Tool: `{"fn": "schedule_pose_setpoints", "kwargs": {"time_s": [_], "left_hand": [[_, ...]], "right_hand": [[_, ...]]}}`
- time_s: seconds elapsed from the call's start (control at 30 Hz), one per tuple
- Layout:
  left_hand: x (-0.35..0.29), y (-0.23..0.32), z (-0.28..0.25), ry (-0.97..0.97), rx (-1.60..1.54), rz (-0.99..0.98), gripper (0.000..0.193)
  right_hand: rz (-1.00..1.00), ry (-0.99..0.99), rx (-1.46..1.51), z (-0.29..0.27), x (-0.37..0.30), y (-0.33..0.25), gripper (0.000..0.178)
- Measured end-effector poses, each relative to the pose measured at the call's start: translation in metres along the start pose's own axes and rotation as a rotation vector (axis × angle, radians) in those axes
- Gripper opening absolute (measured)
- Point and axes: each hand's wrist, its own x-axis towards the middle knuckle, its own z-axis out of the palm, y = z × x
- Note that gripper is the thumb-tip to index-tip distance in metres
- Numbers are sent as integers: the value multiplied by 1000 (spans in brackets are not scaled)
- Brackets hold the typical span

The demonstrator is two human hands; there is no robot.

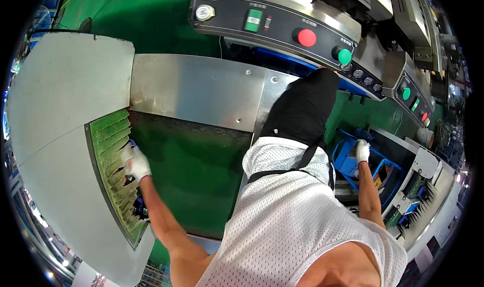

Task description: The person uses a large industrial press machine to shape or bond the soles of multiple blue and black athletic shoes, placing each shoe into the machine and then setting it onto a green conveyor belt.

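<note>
My left hand, in a white knit glove, reaches over the green conveyor belt to the green strip curtain of a pale grey machine. Its fingers look closed beside a small blue and dark piece. Whether they grip that piece is hidden. Other dark and blue pieces show among the torn strips. My right hand, gloved the same way, is out to the right over a blue metal frame. Its fingers are bent down around something small and greyish that I cannot make out.
A steel control panel with a red button and a green button stands ahead. A steel plate borders the belt. At right, a second belt machine has a dark strip curtain, with green and blue pieces near it.
</note>
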Motion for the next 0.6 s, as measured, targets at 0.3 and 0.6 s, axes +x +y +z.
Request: {"fn": "schedule_pose_setpoints", "kwargs": {"time_s": [0.3, 0.6], "left_hand": [[19, -43, -6, -431, 434, -276, 60], [-48, 137, -34, -607, -575, -138, 66]], "right_hand": [[-25, 9, 78, -4, -32, -149, 44], [-385, -375, 362, 22, -146, -323, 46]]}}
